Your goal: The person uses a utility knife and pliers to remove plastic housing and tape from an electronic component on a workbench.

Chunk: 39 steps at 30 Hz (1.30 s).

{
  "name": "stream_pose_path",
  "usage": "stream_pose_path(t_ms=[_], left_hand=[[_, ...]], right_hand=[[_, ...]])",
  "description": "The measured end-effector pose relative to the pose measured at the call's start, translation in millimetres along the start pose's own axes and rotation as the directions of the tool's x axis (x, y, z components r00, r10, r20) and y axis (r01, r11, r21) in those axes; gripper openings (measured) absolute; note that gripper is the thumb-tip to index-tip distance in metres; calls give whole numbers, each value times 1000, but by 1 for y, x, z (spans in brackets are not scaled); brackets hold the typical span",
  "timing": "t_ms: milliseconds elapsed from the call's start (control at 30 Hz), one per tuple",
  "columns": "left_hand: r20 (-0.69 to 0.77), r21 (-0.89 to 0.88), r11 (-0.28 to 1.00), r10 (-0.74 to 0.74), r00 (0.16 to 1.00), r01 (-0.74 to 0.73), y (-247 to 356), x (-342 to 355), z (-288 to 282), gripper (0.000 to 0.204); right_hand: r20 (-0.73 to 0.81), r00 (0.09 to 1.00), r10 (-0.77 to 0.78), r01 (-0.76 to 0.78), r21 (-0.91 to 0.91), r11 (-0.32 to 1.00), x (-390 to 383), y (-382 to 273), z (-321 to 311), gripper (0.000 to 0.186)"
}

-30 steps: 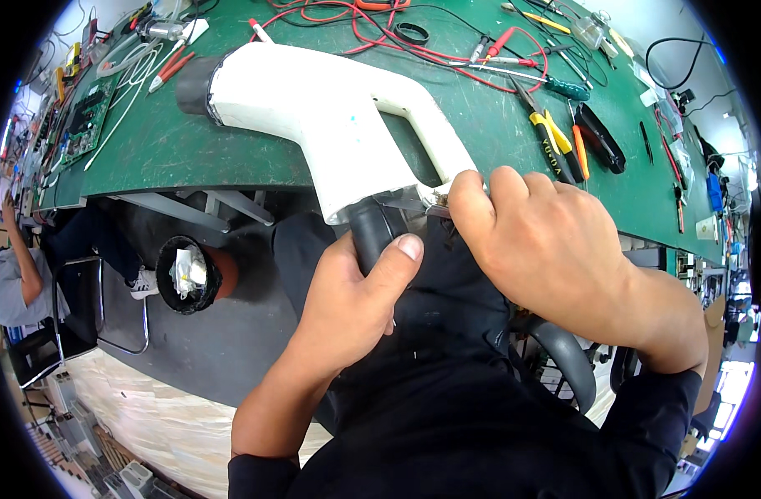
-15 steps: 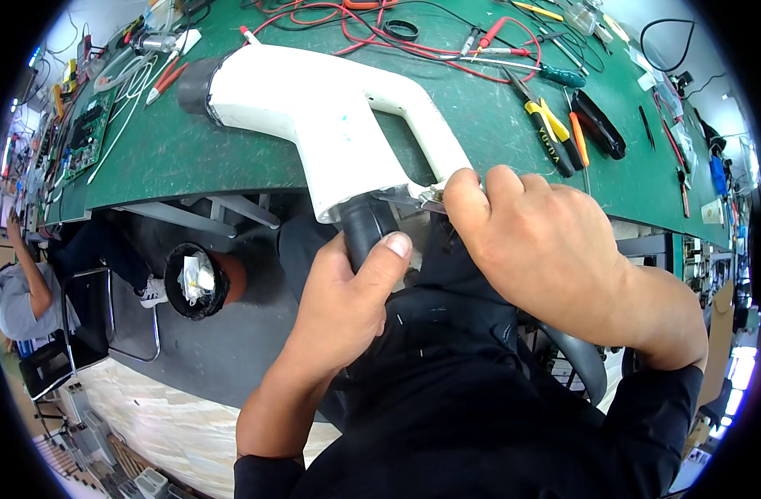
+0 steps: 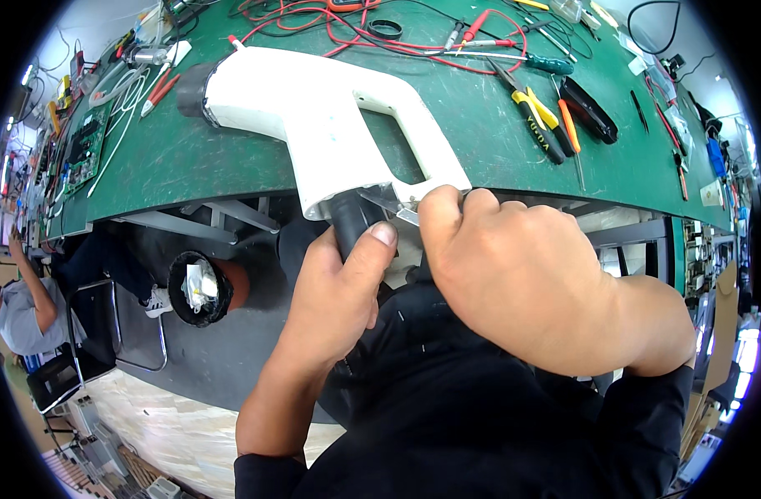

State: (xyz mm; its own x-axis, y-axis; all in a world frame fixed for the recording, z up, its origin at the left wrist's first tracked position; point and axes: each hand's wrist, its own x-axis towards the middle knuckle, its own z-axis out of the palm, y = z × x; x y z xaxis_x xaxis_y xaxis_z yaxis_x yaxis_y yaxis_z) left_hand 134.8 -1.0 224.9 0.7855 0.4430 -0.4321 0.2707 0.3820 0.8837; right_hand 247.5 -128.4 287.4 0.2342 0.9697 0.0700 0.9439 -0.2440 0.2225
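Observation:
A white EV charging gun [image 3: 314, 100] with a black round nose and a looped handle lies over the near edge of the green workbench, its lower end toward me. From that end comes a thick black cable or sleeve [image 3: 353, 223]. My left hand [image 3: 335, 291] is wrapped round it, thumb on top. My right hand [image 3: 513, 274] is a closed fist against the lower right corner of the gun. A small shiny metallic edge [image 3: 408, 215] shows beside its index finger; the rest of what it holds is hidden by the fingers.
On the green workbench [image 3: 247, 166] lie yellow-black pliers [image 3: 534, 121], an orange screwdriver [image 3: 569, 125], a black shell [image 3: 588, 111] and red leads [image 3: 339, 37]. A circuit board [image 3: 85, 145] lies far left. Below stands a lined bin [image 3: 199, 287]; another person [image 3: 31, 308] sits left.
My right hand has moved a little left and down, along the lower end of the charging gun. The metallic piece beside it shows less. My left hand keeps its hold; the view shifts slightly.

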Motion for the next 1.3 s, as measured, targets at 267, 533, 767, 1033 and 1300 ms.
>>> stream_pose_path(t_ms=[267, 533, 767, 1033, 1300], left_hand=[[-1, 29, 999, -33, 999, 33, 3, -2, -5, 31], [13, 136, 989, -57, 998, 55, 6, -3, -20, 35], [-13, 170, 982, -79, 997, 80, 9, -6, -19, 34], [-45, 298, 949, -91, 995, 100, 18, -12, -22, 40], [1, 309, 947, -89, 996, 84, 17, -10, -28, 41]], right_hand=[[-45, 997, 69, -70, -14, 997, -3, -15, 4, 14], [-110, 988, 111, -119, -69, 991, -7, -23, 26, 14], [-199, 967, 161, -175, -54, 983, -11, -33, 40, 17], [-312, 932, 187, -203, -20, 979, -10, -38, 58, 19], [-326, 922, 208, -207, 37, 978, -9, -40, 63, 17]])
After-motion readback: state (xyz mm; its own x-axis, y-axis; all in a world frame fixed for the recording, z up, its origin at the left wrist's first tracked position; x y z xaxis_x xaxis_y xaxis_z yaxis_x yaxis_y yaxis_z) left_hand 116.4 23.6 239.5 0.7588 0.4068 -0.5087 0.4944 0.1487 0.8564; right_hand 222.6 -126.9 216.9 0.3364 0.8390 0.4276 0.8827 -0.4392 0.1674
